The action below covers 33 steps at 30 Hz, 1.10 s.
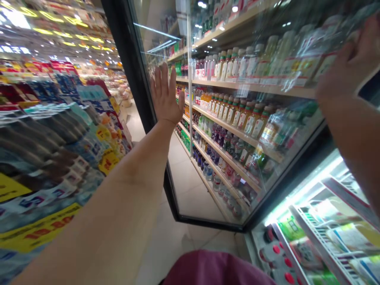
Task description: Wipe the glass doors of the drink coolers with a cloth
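Note:
My left hand (166,93) lies with fingers stretched and spread against the glass of a black-framed cooler door (208,226). The door stands swung open. At the upper right edge is my right hand (354,65), raised and smeared by motion. Its fingers run toward the picture's edge beside a blurred, clear shape, and I cannot make out whether it grips anything. Below it is the lit cooler interior, with red-capped bottles (276,253) and a green packet (292,225) on racks.
Through the glass show wooden shelves (237,132) lined with juice bottles (234,111). To the left, shrink-wrapped drink stacks (56,146) carry a yellow price sign (41,227). A tiled floor (184,190) runs between them. Maroon cloth (213,269) shows at the bottom.

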Available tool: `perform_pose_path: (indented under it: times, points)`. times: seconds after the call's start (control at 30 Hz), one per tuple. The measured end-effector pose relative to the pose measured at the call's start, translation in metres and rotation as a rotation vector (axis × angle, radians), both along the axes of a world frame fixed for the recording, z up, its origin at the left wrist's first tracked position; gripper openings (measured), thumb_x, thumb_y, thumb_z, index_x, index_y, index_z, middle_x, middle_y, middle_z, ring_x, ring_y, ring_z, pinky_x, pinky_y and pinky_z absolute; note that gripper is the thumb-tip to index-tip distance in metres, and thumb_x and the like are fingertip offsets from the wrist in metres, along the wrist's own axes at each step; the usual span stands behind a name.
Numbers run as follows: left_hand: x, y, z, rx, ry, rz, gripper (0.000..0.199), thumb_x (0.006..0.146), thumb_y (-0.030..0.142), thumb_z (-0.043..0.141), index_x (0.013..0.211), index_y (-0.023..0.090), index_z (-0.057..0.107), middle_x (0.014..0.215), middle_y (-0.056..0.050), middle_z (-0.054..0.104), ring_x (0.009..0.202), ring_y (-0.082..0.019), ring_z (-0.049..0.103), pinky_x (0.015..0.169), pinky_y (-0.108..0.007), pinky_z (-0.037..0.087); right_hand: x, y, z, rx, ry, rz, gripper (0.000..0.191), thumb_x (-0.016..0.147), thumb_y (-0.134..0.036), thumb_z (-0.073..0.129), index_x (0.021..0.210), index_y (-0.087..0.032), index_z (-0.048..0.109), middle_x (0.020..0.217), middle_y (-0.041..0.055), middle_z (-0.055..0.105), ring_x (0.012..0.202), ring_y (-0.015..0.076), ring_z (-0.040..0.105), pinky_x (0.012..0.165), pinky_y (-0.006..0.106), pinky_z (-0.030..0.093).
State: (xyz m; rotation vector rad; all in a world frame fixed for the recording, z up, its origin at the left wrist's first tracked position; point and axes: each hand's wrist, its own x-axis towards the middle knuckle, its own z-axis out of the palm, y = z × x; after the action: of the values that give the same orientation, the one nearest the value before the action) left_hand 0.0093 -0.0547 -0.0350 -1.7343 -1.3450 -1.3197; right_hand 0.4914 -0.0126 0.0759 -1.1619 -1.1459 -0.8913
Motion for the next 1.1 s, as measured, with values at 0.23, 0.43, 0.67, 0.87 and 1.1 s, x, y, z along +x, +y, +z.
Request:
perform_pose_path:
  times: [0.23, 0.43, 0.67, 0.87, 1.1]
  points:
    - [-0.004, 0.006, 0.0, 0.002, -0.012, -0.013, 0.094, 0.097, 0.08, 0.01, 0.168, 0.02, 0.027, 0.175, 0.012, 0.009, 0.155, -0.005, -0.028, 0.134, -0.034, -0.013, -0.005, 0.003, -0.043, -0.131, -0.231, 0.148, 0.058, 0.105, -0.026, 0.048, 0.163, -0.021, 0.044, 0.17, 0.0093, 0.03, 0.162, 0.028, 0.017, 0.129, 0.063, 0.014]
    - [0.001, -0.004, 0.002, -0.03, -0.027, -0.016, 0.089, 0.099, 0.069, 0.019, 0.167, 0.013, 0.026, 0.175, 0.007, 0.004, 0.157, -0.006, -0.021, 0.133, -0.034, -0.013, -0.019, -0.003, -0.002, -0.166, -0.456, 0.118, 0.076, 0.093, -0.026, 0.063, 0.165, -0.03, 0.04, 0.17, 0.0034, 0.031, 0.158, 0.0264, 0.029, 0.127, 0.052, 0.028]
    - [0.001, -0.002, 0.003, -0.024, 0.02, 0.058, 0.089, 0.097, 0.069, 0.011, 0.168, 0.018, 0.029, 0.174, 0.014, 0.006, 0.151, -0.002, -0.029, 0.135, -0.031, -0.01, -0.11, -0.009, -0.033, -0.021, -0.301, 0.253, 0.058, 0.092, -0.017, 0.048, 0.147, -0.027, 0.064, 0.158, 0.0073, 0.053, 0.155, 0.025, 0.036, 0.127, 0.059, 0.02]
    - [0.0, 0.005, 0.002, -0.044, 0.005, 0.058, 0.093, 0.097, 0.069, 0.011, 0.167, 0.01, 0.024, 0.176, 0.005, 0.007, 0.154, -0.002, -0.028, 0.132, -0.036, -0.014, -0.159, -0.011, -0.007, -0.044, -0.37, 0.273, 0.05, 0.1, -0.024, 0.042, 0.146, -0.019, 0.063, 0.155, 0.0048, 0.057, 0.15, 0.0226, 0.039, 0.128, 0.051, 0.023]
    - [-0.001, 0.006, 0.001, -0.012, 0.021, 0.019, 0.082, 0.103, 0.063, 0.017, 0.167, 0.013, 0.027, 0.176, 0.005, 0.004, 0.161, -0.009, -0.015, 0.135, -0.04, -0.008, -0.211, -0.018, -0.047, -0.093, -0.51, 0.509, 0.047, 0.1, -0.029, 0.039, 0.138, -0.035, 0.065, 0.152, -0.0041, 0.059, 0.15, 0.0206, 0.041, 0.129, 0.051, 0.02]
